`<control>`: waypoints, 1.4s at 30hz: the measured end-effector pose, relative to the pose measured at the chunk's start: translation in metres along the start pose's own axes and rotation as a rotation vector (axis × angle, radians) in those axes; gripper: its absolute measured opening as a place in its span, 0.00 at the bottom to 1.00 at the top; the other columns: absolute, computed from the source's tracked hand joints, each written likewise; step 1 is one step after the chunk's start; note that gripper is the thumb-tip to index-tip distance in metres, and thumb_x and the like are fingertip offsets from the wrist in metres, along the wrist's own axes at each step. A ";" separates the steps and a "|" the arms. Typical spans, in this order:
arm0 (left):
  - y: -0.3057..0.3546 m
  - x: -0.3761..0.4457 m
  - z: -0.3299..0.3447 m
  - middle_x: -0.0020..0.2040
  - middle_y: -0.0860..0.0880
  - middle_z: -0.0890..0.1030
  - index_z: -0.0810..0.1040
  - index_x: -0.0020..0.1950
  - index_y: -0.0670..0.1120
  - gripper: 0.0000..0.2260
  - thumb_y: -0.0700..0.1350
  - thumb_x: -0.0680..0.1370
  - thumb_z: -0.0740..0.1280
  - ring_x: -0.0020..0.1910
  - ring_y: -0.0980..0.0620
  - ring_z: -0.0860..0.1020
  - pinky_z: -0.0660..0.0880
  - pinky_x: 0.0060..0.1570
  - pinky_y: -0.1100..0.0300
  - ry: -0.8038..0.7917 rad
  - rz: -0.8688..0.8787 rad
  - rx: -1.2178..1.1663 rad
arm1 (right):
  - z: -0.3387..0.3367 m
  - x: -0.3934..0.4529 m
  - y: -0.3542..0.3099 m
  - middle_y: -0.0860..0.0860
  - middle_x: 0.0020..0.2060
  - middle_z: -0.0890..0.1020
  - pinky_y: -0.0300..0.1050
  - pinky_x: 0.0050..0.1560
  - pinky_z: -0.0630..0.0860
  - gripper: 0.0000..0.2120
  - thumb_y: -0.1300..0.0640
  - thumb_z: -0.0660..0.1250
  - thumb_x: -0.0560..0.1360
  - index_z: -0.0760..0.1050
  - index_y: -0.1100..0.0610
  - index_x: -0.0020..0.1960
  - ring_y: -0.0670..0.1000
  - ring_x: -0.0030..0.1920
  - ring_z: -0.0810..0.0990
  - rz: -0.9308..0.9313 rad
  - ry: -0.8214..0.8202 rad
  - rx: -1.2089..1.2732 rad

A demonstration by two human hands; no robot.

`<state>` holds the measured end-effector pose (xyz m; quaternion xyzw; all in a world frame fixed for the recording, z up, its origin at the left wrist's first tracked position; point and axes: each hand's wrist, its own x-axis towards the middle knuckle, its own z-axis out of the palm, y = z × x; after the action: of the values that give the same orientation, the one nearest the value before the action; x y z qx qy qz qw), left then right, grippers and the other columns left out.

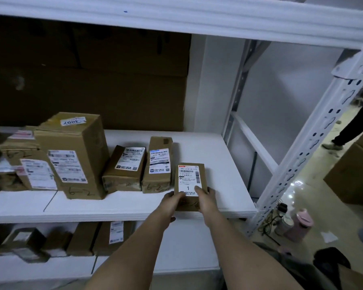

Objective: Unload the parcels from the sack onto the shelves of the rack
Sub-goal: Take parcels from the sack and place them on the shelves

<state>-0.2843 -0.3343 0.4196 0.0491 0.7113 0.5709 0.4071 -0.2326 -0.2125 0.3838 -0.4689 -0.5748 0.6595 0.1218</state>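
Note:
A small brown cardboard parcel (191, 176) with a white label lies on the white middle shelf (222, 164) of the rack, near its front edge. My left hand (171, 200) grips its near left corner and my right hand (205, 197) grips its near right corner, thumb on the label. It sits just right of two similar labelled parcels (159, 164). The sack is out of view.
A row of cardboard parcels fills the shelf's left part, the tallest (71, 155) marked 3007. More parcels (101, 237) lie on the shelf below. The rack's white perforated upright (314, 139) stands at right. Beyond it are bottles (298, 225), large boxes and a person's legs (352, 126).

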 end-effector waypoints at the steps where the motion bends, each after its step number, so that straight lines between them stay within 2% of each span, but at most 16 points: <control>1: 0.003 0.000 -0.001 0.68 0.42 0.72 0.72 0.59 0.50 0.13 0.53 0.77 0.65 0.60 0.44 0.73 0.70 0.58 0.47 -0.004 0.006 0.000 | 0.002 0.018 0.004 0.53 0.58 0.80 0.59 0.62 0.74 0.41 0.37 0.66 0.62 0.64 0.51 0.71 0.57 0.56 0.79 -0.012 0.016 -0.006; 3: 0.006 0.009 -0.001 0.67 0.43 0.73 0.73 0.60 0.48 0.15 0.52 0.76 0.66 0.56 0.48 0.72 0.70 0.58 0.48 -0.011 0.002 0.000 | 0.007 0.046 0.011 0.53 0.56 0.81 0.59 0.61 0.75 0.46 0.34 0.63 0.54 0.65 0.50 0.70 0.57 0.55 0.79 -0.020 0.040 -0.011; 6: 0.009 0.014 -0.001 0.61 0.48 0.74 0.71 0.65 0.48 0.16 0.49 0.77 0.65 0.57 0.49 0.71 0.70 0.56 0.52 0.013 -0.026 -0.040 | 0.013 0.055 0.002 0.52 0.55 0.81 0.59 0.60 0.76 0.45 0.34 0.64 0.54 0.66 0.49 0.68 0.57 0.54 0.80 -0.028 0.037 0.001; 12: 0.013 0.021 -0.003 0.58 0.48 0.72 0.67 0.68 0.47 0.17 0.43 0.79 0.60 0.56 0.48 0.70 0.68 0.52 0.54 0.071 -0.017 -0.020 | 0.019 0.026 -0.030 0.53 0.56 0.79 0.54 0.58 0.75 0.25 0.45 0.65 0.73 0.65 0.49 0.67 0.57 0.54 0.78 -0.023 0.020 -0.022; 14: 0.014 0.024 -0.005 0.58 0.44 0.74 0.67 0.69 0.46 0.19 0.40 0.78 0.59 0.53 0.46 0.71 0.69 0.49 0.55 0.104 -0.013 0.013 | 0.020 0.029 -0.033 0.53 0.57 0.79 0.52 0.55 0.74 0.24 0.47 0.64 0.75 0.65 0.51 0.68 0.57 0.55 0.78 -0.033 0.028 -0.030; 18: 0.016 0.028 -0.008 0.66 0.38 0.72 0.66 0.71 0.44 0.25 0.40 0.72 0.61 0.58 0.40 0.74 0.70 0.42 0.57 0.148 -0.046 0.049 | 0.020 0.036 -0.035 0.54 0.59 0.77 0.52 0.54 0.74 0.24 0.47 0.64 0.76 0.65 0.50 0.69 0.58 0.55 0.77 -0.046 0.052 -0.042; 21: 0.014 0.035 -0.009 0.66 0.36 0.72 0.65 0.71 0.43 0.28 0.40 0.70 0.61 0.50 0.43 0.73 0.70 0.38 0.59 0.144 -0.063 0.056 | 0.020 0.039 -0.036 0.55 0.58 0.78 0.52 0.53 0.74 0.24 0.48 0.66 0.76 0.64 0.53 0.68 0.58 0.53 0.77 -0.059 0.061 -0.032; 24: 0.011 0.041 -0.009 0.66 0.36 0.72 0.63 0.72 0.44 0.27 0.39 0.73 0.60 0.62 0.38 0.73 0.70 0.39 0.59 0.168 -0.077 0.083 | 0.020 0.042 -0.038 0.55 0.54 0.78 0.51 0.51 0.74 0.23 0.50 0.67 0.76 0.64 0.56 0.66 0.56 0.49 0.76 -0.069 0.072 -0.032; 27: 0.010 0.042 -0.008 0.66 0.34 0.71 0.65 0.70 0.44 0.24 0.39 0.73 0.60 0.65 0.36 0.70 0.69 0.37 0.60 0.172 -0.087 0.099 | 0.020 0.041 -0.039 0.55 0.54 0.78 0.52 0.55 0.75 0.23 0.49 0.67 0.76 0.64 0.56 0.66 0.57 0.51 0.76 -0.072 0.061 -0.046; 30: 0.012 0.037 -0.008 0.62 0.37 0.74 0.66 0.67 0.46 0.20 0.39 0.75 0.60 0.59 0.39 0.74 0.70 0.39 0.59 0.164 -0.072 0.089 | 0.018 0.041 -0.040 0.57 0.57 0.79 0.55 0.59 0.75 0.23 0.48 0.66 0.76 0.65 0.56 0.66 0.58 0.54 0.78 -0.086 0.049 -0.049; 32: 0.015 0.030 -0.009 0.51 0.43 0.75 0.68 0.60 0.47 0.13 0.39 0.77 0.59 0.49 0.45 0.73 0.68 0.37 0.61 0.134 -0.047 0.081 | 0.016 0.038 -0.041 0.59 0.62 0.77 0.53 0.60 0.74 0.24 0.47 0.63 0.78 0.65 0.55 0.70 0.59 0.58 0.77 -0.082 0.067 -0.074; 34: 0.018 0.021 -0.008 0.41 0.46 0.70 0.70 0.50 0.47 0.06 0.38 0.78 0.57 0.38 0.49 0.69 0.62 0.34 0.63 0.096 -0.047 0.115 | 0.011 0.034 -0.042 0.60 0.66 0.72 0.53 0.63 0.71 0.28 0.45 0.61 0.78 0.61 0.55 0.74 0.61 0.63 0.73 -0.071 0.117 -0.109; 35: 0.019 0.019 -0.009 0.41 0.46 0.69 0.71 0.47 0.46 0.05 0.38 0.78 0.57 0.36 0.49 0.68 0.61 0.34 0.63 0.092 -0.051 0.146 | 0.009 0.032 -0.043 0.60 0.67 0.71 0.53 0.63 0.71 0.29 0.44 0.61 0.78 0.60 0.55 0.75 0.62 0.64 0.72 -0.058 0.143 -0.121; 37: 0.021 0.010 -0.012 0.44 0.45 0.72 0.71 0.50 0.45 0.05 0.39 0.78 0.56 0.37 0.49 0.69 0.61 0.34 0.62 0.095 -0.050 0.195 | 0.007 0.024 -0.044 0.60 0.68 0.69 0.54 0.64 0.70 0.30 0.43 0.60 0.78 0.60 0.56 0.75 0.62 0.65 0.71 -0.043 0.167 -0.137; 40: 0.017 -0.002 -0.015 0.46 0.44 0.77 0.72 0.56 0.42 0.08 0.42 0.79 0.58 0.36 0.50 0.73 0.63 0.35 0.62 0.089 -0.041 0.214 | 0.001 0.009 -0.040 0.60 0.63 0.73 0.50 0.56 0.73 0.26 0.45 0.62 0.77 0.67 0.58 0.69 0.60 0.57 0.75 -0.066 0.195 -0.144; 42: 0.012 -0.011 -0.017 0.46 0.44 0.78 0.73 0.56 0.41 0.09 0.43 0.79 0.59 0.35 0.51 0.76 0.66 0.36 0.61 0.070 -0.045 0.227 | -0.004 -0.004 -0.032 0.59 0.53 0.77 0.46 0.46 0.70 0.17 0.49 0.61 0.77 0.72 0.61 0.58 0.57 0.47 0.74 -0.112 0.229 -0.161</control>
<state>-0.2922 -0.3491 0.4361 0.0591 0.7860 0.4789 0.3865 -0.2397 -0.2029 0.4144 -0.5163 -0.6334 0.5458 0.1853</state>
